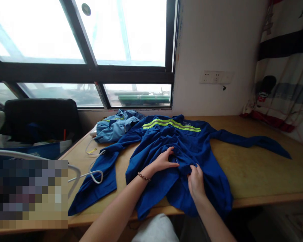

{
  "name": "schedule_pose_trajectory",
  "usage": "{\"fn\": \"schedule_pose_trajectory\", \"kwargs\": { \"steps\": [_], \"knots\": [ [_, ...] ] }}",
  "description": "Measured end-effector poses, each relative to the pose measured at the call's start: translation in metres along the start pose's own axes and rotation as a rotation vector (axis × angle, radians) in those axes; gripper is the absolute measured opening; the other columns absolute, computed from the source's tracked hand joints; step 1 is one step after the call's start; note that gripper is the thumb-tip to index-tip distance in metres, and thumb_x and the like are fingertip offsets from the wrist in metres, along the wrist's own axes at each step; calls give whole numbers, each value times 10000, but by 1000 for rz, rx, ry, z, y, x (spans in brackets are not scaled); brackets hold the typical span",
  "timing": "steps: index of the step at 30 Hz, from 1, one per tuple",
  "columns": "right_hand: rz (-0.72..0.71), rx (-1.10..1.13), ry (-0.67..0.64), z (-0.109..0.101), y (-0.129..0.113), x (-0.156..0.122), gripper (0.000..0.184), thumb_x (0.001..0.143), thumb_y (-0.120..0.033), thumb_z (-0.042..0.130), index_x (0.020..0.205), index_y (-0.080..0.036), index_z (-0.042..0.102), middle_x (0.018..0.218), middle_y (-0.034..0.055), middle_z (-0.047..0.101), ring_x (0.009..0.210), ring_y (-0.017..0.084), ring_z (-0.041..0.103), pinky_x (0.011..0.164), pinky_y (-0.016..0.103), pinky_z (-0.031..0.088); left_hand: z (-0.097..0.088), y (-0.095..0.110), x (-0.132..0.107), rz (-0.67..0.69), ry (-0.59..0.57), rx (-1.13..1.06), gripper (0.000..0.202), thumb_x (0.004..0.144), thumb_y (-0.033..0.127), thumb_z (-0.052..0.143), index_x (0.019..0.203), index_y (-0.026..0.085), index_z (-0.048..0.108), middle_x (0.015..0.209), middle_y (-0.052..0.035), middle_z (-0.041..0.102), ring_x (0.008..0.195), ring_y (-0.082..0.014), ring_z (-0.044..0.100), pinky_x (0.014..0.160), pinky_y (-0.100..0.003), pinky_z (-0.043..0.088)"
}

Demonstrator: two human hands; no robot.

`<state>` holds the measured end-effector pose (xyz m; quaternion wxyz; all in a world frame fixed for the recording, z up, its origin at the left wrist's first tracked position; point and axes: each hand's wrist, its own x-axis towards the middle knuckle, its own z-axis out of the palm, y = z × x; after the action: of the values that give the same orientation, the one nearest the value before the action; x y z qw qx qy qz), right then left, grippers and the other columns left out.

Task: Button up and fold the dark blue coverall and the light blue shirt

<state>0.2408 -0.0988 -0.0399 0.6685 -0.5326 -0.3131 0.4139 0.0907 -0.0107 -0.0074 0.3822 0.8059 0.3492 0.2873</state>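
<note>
Tan tabletop (255,168) bears a blue jacket (200,149); left hand (164,161), half-open, lies against its front; right hand (197,178), at the left's four o'clock, pinches the jacket.

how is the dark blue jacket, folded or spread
Spread: the jacket lies with both sleeves extended outward, its front bunched between left hand and right hand.

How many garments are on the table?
2: the dark blue shirt spread across the middle, and the light blue garment bunched at far left. Others may be hidden inside that bunch.
</note>
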Motion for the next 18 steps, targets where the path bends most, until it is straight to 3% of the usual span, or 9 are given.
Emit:
{"fn": "schedule_pose_trajectory", "kwargs": {
  "steps": [2,5,7,9,13,18],
  "knots": [
    [23,-92,78,-19,-6,33,149,696,-290,483,782,-212,576,665,-1,634,723,185,590,613,266,476,-1,2,-3,21,-86,21,1032,494,415,757,1344,161,231,1260,-153,460,1161,-271,431,964,-394,340],
    [186,-122,172,-39,-22,87,16,613,-198,535,601,-209,533,460,-28,543,531,169,553,482,256,448,0,7,-3,105,-176,57,1116,467,360,781,1372,162,159,1305,-154,417,1201,-275,382,1005,-400,284],
    [257,-110,196,-42,-32,116,76,570,-143,545,547,-202,504,400,-36,499,438,152,511,420,254,423,0,12,-1,159,-205,49,1087,503,315,770,1378,191,137,1308,-123,425,1211,-256,372,1012,-385,276],
    [270,-88,212,-38,-37,134,100,549,-121,551,533,-198,490,379,-45,481,383,130,474,378,243,401,-2,16,0,198,-221,36,959,558,270,740,1359,228,215,1292,-83,454,1202,-231,388,1007,-359,286],
    [239,24,216,-22,-36,139,83,561,-157,570,560,-196,497,420,-64,509,384,94,467,375,202,406,-9,23,-1,216,-231,52,597,651,129,624,1220,224,468,1195,-44,544,1102,-189,487,950,-292,353],
    [278,211,97,-15,-40,127,71,560,-164,558,602,-199,513,525,-52,592,466,111,541,462,223,475,-35,29,0,204,-278,64,482,621,-16,450,1028,182,615,1034,-20,632,959,-141,562,854,-222,400]
  ]
}}
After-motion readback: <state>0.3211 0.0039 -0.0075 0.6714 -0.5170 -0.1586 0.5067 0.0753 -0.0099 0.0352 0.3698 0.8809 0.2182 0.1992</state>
